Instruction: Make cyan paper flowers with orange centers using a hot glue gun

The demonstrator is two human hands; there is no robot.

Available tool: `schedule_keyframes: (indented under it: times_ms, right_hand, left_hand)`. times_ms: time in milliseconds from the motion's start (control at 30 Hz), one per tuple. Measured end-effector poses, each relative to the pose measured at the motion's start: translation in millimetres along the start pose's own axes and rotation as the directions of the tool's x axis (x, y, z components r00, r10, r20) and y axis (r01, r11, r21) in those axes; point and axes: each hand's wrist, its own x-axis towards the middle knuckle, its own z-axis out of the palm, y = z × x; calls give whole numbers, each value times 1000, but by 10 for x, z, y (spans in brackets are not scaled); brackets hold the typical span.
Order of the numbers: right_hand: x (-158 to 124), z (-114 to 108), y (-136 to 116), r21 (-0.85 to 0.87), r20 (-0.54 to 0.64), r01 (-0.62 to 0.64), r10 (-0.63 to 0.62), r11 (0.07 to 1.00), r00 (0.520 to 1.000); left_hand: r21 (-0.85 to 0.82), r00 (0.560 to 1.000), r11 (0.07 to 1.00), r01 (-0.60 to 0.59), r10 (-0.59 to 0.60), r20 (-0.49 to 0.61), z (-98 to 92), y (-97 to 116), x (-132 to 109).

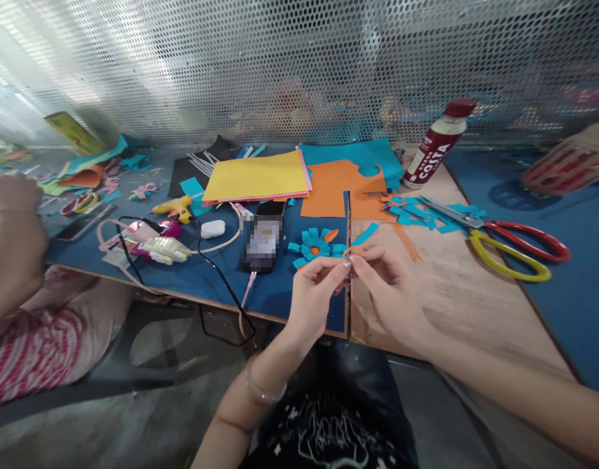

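Note:
My left hand (315, 288) and my right hand (391, 286) meet at the table's front part, thumbs and fingertips pinched together. Between them is a small strip of orange paper (352, 249), mostly covered by the fingers. A blue paper strip (366, 233) shows just beyond it; whether the two are joined I cannot tell. Just left of the fingertips lies a blue paper flower (313, 245) with an orange centre and an orange leaf-shaped piece (331, 236). To the right are scissors (480, 225) with one red and one yellow handle, lying on blue paper scraps.
Orange paper (323, 189), yellow sheets (255, 176) and blue sheets (348, 153) lie behind. A Costa bottle (439, 144) and a cup (568, 159) stand right. Leftward are a phone (263, 241), cables, a yellow glue gun (174, 208) and another person's arm (13, 241).

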Motion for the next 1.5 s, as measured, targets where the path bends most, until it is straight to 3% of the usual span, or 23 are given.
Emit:
schedule_keyframes:
  times_ms: [167, 400, 533, 700, 833, 1033, 1167, 1367, 1500]
  right_hand:
    - [-24, -17, -24, -41, 44, -19, 21, 999, 999]
    - [172, -238, 9, -67, 84, -241, 246, 968, 966]
    - [281, -331, -53, -100, 252, -340, 354, 935, 900]
    - [288, -313, -142, -205, 408, -305, 364, 930, 837]
    - [290, -256, -166, -297, 476, -237, 359, 925, 802]
    - [309, -210, -211, -367, 455, -162, 329, 916, 827]
    - [327, -216, -256, -368, 426, -144, 305, 918, 852]
    - [312, -297, -86, -190, 364, -350, 397, 917, 843]
    - [284, -275, 14, -26, 335, -533, 510, 845, 792]
  left_hand:
    - [-11, 999, 1000, -6, 6, -39, -11, -13, -31]
    - [-5, 997, 999, 48, -48, -59, -57, -12, -27]
    - [-41, 999, 998, 46, -47, -19, -87, 0, -39]
    - [37, 998, 998, 42, -43, 39, -152, 0, -97]
    - [175, 996, 983, -52, 38, 84, -180, 14, -132]
    - [296, 996, 953, -68, 48, 76, -184, 48, -138]
    - [259, 998, 965, -33, 17, 64, -204, 42, -135]
    - [153, 1000, 988, 10, -10, 3, -251, 0, -114]
    - [94, 1000, 995, 18, -16, -14, -244, 3, -100]
